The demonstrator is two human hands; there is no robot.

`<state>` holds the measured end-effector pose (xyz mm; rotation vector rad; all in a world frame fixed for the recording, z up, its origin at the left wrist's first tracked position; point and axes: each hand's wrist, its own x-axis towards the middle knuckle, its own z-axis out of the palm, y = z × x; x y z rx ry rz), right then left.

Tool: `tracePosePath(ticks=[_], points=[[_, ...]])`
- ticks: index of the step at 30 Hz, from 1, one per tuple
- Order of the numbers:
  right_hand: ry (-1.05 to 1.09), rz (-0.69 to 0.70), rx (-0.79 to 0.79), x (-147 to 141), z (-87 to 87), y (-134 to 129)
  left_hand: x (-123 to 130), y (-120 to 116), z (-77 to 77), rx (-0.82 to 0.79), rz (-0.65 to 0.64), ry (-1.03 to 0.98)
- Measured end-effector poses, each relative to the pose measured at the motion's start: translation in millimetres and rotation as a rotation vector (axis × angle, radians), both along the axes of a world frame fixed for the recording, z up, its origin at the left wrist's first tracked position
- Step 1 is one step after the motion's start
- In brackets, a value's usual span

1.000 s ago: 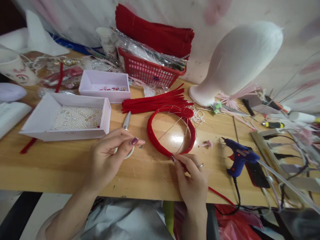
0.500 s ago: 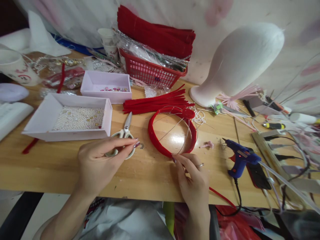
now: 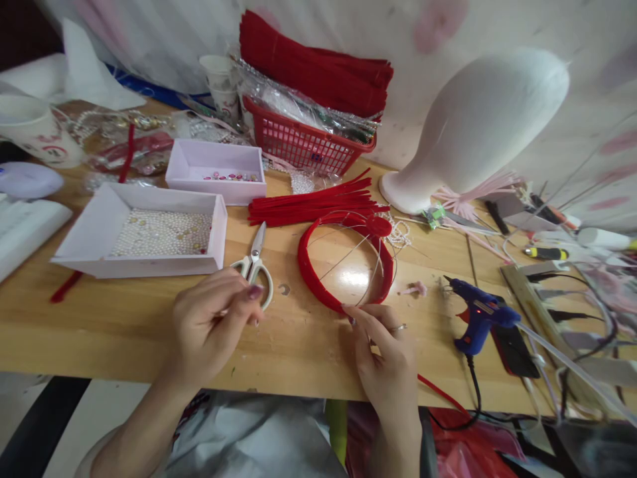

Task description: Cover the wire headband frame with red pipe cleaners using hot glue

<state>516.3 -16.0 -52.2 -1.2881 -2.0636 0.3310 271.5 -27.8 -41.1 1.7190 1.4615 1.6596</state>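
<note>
My right hand [image 3: 381,345] pinches the near edge of a red fuzzy hoop, like a headband [image 3: 318,289], between thumb and fingers. Thin wires cross the hoop's opening, and a round red piece [image 3: 378,226] sits at its far right side. My left hand [image 3: 216,325] is closed with thumb against curled fingers, over the table left of the hoop. Whether anything is in it is hidden. Just behind that hand lie scissors with pale handles [image 3: 255,255], blades pointing away. A bundle of red pipe cleaners [image 3: 308,204] lies beyond the hoop.
A white box of pearl beads [image 3: 144,265] and a smaller box with pink gems [image 3: 213,192] stand left. Behind are a red basket [image 3: 308,143] and a white mannequin head [image 3: 478,126]. A blue glue gun [image 3: 480,312] with cord and a power strip [image 3: 537,325] lie right.
My left hand has dropped nearer to me and its fingers have curled in, uncovering more of the scissors. My right hand keeps its pinch on the headband. The view has shifted slightly.
</note>
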Motion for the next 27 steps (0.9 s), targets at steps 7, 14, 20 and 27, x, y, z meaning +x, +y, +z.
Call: tracePosePath(ticks=[7,14,20,27], points=[[-0.023,-0.015,-0.006,-1,1.2,0,4,-5,-11.2,-0.156,-0.031,0.074],[-0.021,-0.010,-0.009,0,0.5,0,14,-4,-9.6,-0.251,-0.029,-0.246],[-0.021,-0.014,-0.021,0,1.2,0,13,-5,-9.6,-0.266,0.107,-0.145],[-0.037,0.001,-0.029,2,1.1,-1,11,-2,-7.6,-0.097,-0.161,0.289]])
